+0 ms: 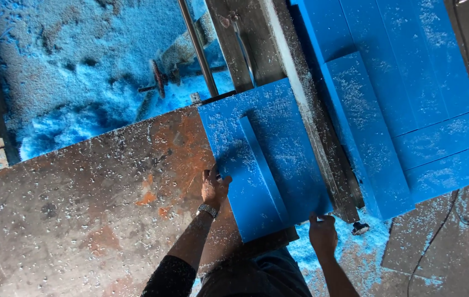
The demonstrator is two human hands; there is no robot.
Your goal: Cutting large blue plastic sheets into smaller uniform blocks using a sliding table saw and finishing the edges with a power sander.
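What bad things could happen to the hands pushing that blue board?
The left hand and right hand press the blue board, which likely slides toward the blade; bare fingers could get cut. Shavings on the rusty table might make the board slip. The wristwatch could snag.

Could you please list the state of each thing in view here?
Blue flat plastic sheet: lying flat on the saw table, dusted with shavings, narrow strip on top.
Rusty metal table top: flat, littered with chips.
Left hand: pressed on the sheet's edge.
Right hand: gripping the sheet's near edge.
Stacked blue plastic boards: lying flat.
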